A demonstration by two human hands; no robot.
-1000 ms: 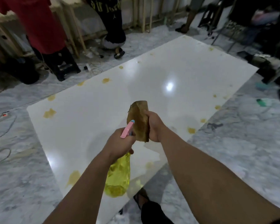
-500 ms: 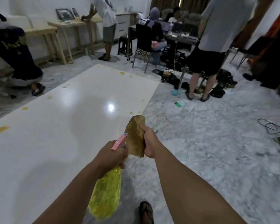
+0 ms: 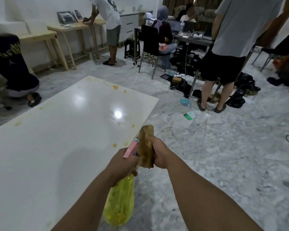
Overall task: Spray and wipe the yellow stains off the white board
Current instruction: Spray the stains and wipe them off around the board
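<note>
Fingers of the left hand [image 3: 123, 162] curl around the neck of a yellow spray bottle [image 3: 119, 202] with a pink trigger [image 3: 130, 149], its body hanging below the wrist. Just beside it, the right hand [image 3: 159, 155] grips a folded brown cloth [image 3: 146, 145], held upright. Both hover over the near edge of the white board [image 3: 57, 130], which lies flat on the marble floor [image 3: 215, 155]. Yellow stains [image 3: 115, 87] dot the board's edges. People stand and sit beyond.
</note>
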